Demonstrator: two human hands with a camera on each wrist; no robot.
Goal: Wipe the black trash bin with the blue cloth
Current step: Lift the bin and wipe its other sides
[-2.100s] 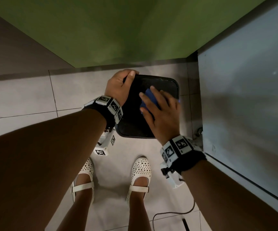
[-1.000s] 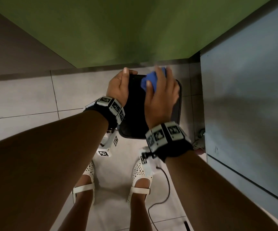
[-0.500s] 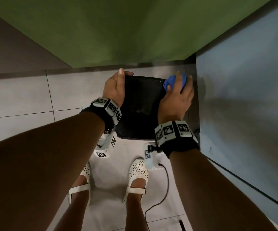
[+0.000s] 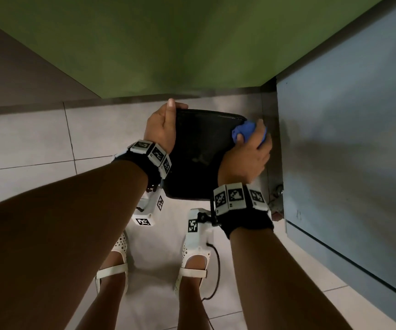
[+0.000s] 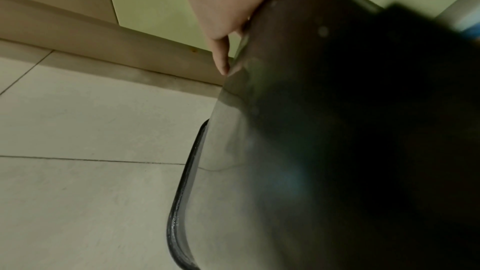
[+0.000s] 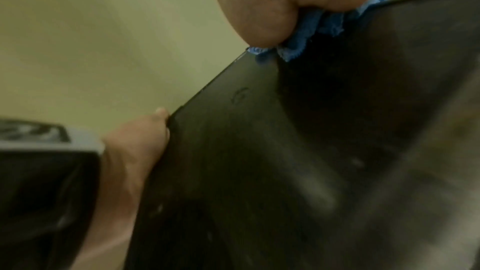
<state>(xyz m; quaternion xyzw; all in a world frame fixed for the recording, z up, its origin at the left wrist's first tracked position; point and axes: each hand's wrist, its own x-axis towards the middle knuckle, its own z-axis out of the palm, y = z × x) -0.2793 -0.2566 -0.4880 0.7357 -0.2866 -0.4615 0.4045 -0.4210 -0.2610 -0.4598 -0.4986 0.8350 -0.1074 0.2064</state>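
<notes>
— Black plastic, glossy: where is the rectangular black trash bin (image 4: 199, 153) found?

— On the pale tiled floor (image 4: 25, 139), just beyond the feet, near the green wall (image 4: 168, 44), its long axis running near to far.

— How are the hands placed?

— Apart. The bin's far left corner is gripped by the left hand (image 4: 161, 127); the bunched blue cloth (image 4: 245, 132) is clutched in the right hand (image 4: 244, 158) and pressed to the far right corner.

— What is decisive for the next stroke?

— Probably that unwiped lid lies nearer and leftward of the cloth, closest to the right hand.
</notes>
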